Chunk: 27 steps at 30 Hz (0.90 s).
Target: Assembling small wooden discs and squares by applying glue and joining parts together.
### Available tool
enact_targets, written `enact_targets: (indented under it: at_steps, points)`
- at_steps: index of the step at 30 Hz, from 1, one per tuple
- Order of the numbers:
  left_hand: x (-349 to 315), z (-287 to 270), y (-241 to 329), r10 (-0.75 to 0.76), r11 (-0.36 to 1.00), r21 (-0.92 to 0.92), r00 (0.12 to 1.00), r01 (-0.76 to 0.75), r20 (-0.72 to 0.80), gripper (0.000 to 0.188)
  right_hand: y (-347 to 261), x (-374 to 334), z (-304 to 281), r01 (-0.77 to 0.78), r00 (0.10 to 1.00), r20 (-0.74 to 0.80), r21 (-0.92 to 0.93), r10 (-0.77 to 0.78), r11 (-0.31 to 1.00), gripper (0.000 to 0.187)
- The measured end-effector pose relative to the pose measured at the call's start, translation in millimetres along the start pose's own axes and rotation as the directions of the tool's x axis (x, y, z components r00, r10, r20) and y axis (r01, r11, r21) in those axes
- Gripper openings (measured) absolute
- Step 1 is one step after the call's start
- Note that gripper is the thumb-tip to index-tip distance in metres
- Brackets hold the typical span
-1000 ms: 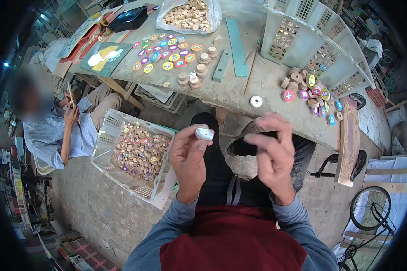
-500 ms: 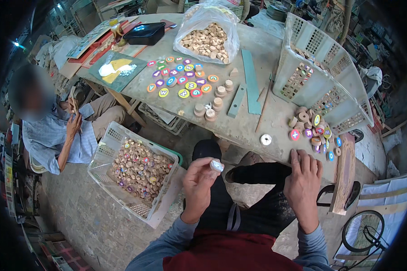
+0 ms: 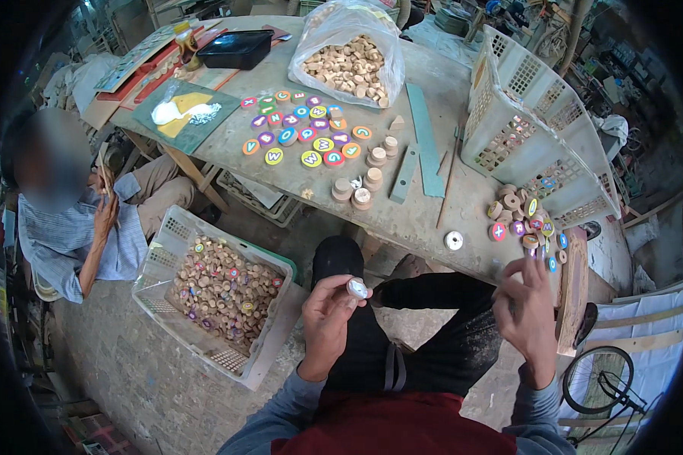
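My left hand (image 3: 327,324) pinches a small wooden disc (image 3: 357,288) between thumb and fingers; white paste covers its upper face. Over the table's front edge, my right hand (image 3: 525,312) has its fingers bent and apart, with nothing visible in them. Its fingertips are just short of a pile of wooden discs (image 3: 511,202), several with coloured letter faces. A single disc with a white-coated top (image 3: 453,240) lies on the table, left of that hand. Short stacks of plain wooden discs (image 3: 362,199) stand farther left.
Coloured letter discs (image 3: 306,135) spread over the table beside a bag of wooden pieces (image 3: 349,70). A white crate (image 3: 535,129) stands at right; another crate (image 3: 269,334) full of discs is on the floor at left. A seated person (image 3: 83,227) holds a thin strip.
My right hand has lifted off the table edge and shifted slightly right, its fingers changing pose. The left hand still holds the pasted disc, now a little lower. The view has shifted slightly.
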<state>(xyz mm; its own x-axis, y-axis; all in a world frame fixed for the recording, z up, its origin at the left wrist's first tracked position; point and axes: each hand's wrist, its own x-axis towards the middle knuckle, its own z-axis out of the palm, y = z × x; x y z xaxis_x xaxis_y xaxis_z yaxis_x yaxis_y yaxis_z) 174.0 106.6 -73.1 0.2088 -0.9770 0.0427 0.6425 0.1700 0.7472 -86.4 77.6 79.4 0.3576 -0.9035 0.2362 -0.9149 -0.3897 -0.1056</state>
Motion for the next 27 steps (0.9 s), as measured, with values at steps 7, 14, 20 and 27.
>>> enact_targets:
  at_steps: [7, 14, 20, 27]
  points:
    - [7, 1, -2, -0.001, 1.000, -0.025, 0.997, 0.003, 0.076, 0.034, -19, -2, 23, -0.141, 0.976, -0.123, 0.266, 0.178, 0.954, 0.015]
    - [5, 3, -5, -0.037, 0.998, -0.043, 0.996, 0.040, 0.079, 0.036, -9, -8, 21, -0.175, 0.979, -0.130, -0.160, 0.155, 0.971, 0.030]
    - [2, 12, -16, -0.059, 0.997, -0.041, 0.991, 0.065, 0.121, 0.032, -9, 2, 18, -0.112, 0.992, -0.073, -0.109, 0.105, 0.988, 0.035]
    - [-3, 19, -14, -0.071, 0.995, -0.056, 0.990, 0.079, 0.125, 0.031, -12, -15, 27, -0.157, 0.980, -0.126, -0.028, 0.152, 0.987, 0.042]
